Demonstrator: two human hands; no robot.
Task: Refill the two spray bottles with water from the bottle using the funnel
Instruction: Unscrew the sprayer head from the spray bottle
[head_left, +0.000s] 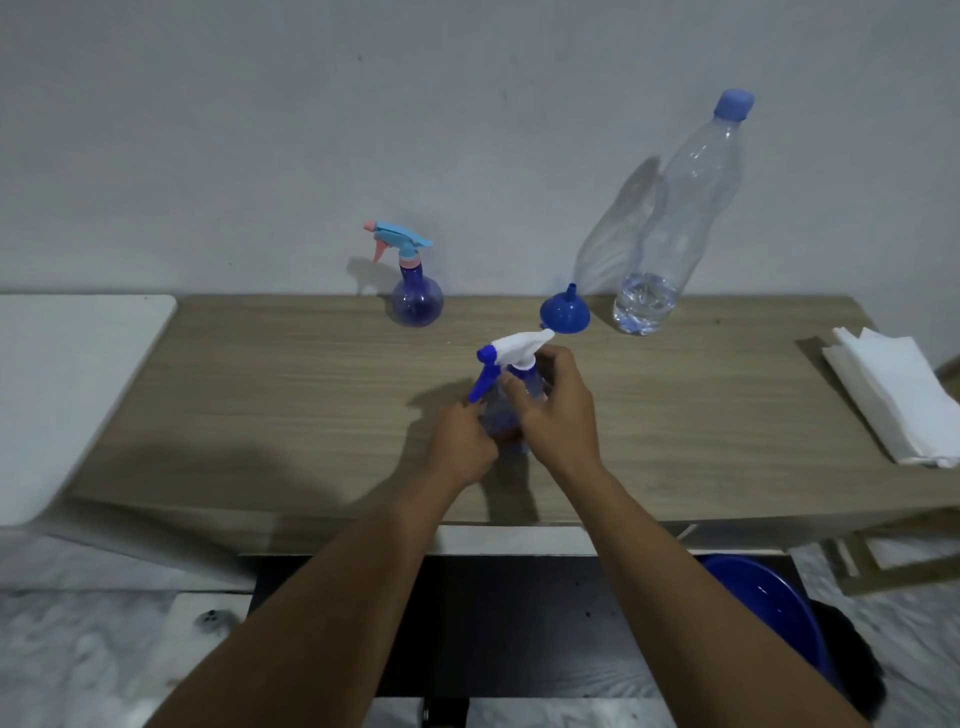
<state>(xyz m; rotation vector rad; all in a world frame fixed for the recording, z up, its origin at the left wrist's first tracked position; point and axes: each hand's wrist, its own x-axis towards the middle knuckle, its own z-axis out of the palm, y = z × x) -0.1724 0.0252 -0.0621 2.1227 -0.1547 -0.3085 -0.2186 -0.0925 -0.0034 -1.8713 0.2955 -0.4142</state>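
A blue spray bottle with a white and blue trigger head (511, 353) stands mid-table between both hands. My left hand (462, 441) grips its lower body. My right hand (556, 405) curls round the neck just under the trigger head. A second spray bottle (415, 296), round and blue with a light-blue and pink head, stands at the back by the wall. A blue funnel (563, 312) lies mouth-down behind my right hand. The tall clear water bottle (670, 234) with a blue cap stands at the back right, with a little water at its bottom.
The wooden table (260, 395) runs along a white wall. Folded white paper towels (893, 395) lie at its right end. A white surface (67, 374) adjoins on the left. A blue basin (769, 608) sits on the floor below the front edge.
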